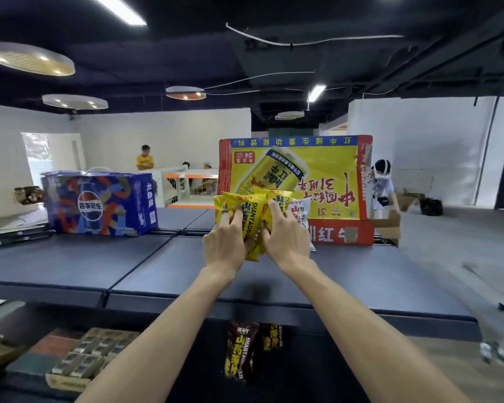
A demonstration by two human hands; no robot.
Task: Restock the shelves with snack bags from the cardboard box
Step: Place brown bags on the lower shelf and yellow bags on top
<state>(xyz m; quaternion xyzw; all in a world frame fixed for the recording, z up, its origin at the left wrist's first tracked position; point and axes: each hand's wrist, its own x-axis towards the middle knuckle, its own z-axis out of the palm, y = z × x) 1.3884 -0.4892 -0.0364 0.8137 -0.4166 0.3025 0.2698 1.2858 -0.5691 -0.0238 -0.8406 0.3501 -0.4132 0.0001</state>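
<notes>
Both hands held a bunch of yellow snack bags [255,205] upright between them, just above the dark shelf top [122,260]. The left hand [224,243] had its fingers curled round the bunch's left side, and the right hand [288,237] clasped the right side, with its forefinger laid up along a bag. The bunch was right in front of the red and yellow cardboard box [329,158], which stood on the shelf top with its print upside down. A white bag [303,211] showed behind the right hand, against the box. A blue drinks carton [105,205] stood well to the left. Dark snack bags [240,354] hung on the shelf below.
</notes>
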